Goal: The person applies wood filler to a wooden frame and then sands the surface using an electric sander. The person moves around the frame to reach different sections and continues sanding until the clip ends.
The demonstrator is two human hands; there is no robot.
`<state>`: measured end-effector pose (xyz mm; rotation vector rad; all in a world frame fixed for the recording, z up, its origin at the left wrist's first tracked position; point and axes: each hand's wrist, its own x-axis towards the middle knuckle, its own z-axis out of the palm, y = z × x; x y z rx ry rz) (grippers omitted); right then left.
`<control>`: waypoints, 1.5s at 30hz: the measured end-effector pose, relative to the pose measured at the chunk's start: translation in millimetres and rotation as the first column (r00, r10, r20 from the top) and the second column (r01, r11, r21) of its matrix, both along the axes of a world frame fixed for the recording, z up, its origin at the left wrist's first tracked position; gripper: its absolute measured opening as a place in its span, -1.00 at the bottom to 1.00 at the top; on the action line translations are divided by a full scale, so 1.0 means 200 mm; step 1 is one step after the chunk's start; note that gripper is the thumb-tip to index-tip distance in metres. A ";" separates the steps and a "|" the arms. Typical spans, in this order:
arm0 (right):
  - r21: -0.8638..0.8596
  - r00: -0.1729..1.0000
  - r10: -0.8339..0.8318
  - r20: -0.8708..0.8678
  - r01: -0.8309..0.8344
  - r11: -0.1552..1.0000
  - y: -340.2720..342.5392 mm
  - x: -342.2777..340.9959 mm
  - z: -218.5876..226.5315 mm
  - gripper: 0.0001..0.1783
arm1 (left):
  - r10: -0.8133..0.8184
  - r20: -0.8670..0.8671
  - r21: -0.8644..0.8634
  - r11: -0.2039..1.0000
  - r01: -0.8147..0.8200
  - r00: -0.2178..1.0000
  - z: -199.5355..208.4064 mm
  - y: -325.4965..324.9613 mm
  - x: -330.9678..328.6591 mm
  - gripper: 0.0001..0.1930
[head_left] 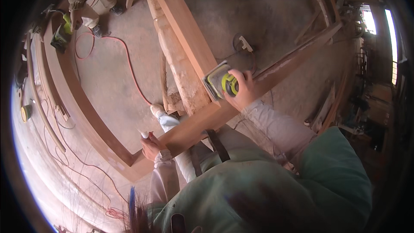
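One white object (pixel 145 135) fills our curled left fingers (pixel 148 146); right fingers (pixel 238 77) wrap a sander (pixel 223 83), likely sanding and next needing level strokes.

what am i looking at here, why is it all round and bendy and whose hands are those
There is no robot here, just a person working bare-handed. The one picture comes from a fisheye camera on their head, looking down, so straight edges bend near the rim; the green clothing at the bottom is theirs.

Their right hand grips a green-and-black power tool, probably a sander, where two beams of a wooden frame meet. Their left hand, by the near beam, seems to hold a small white thing, too small to identify.

A red cord lies on the floor. At upper left, another person's hand is at a second green tool.
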<state>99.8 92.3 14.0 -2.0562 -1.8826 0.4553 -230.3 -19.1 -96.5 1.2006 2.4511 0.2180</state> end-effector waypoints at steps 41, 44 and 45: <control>-0.011 0.997 0.052 0.057 -0.051 0.999 0.16 0.15 0.03 -0.23 | 0.044 -0.033 0.073 0.996 -0.041 0.999 0.02 0.03 0.02 -0.67; -0.101 0.988 0.140 0.062 -0.133 0.986 0.08 0.06 0.06 -0.26 | 0.032 0.003 0.074 0.997 -0.032 0.999 0.02 0.02 0.01 -0.66; -0.143 0.984 0.167 0.060 -0.157 0.977 0.03 0.04 0.08 -0.27 | 0.034 0.016 0.071 0.997 -0.035 0.999 0.03 0.02 0.01 -0.66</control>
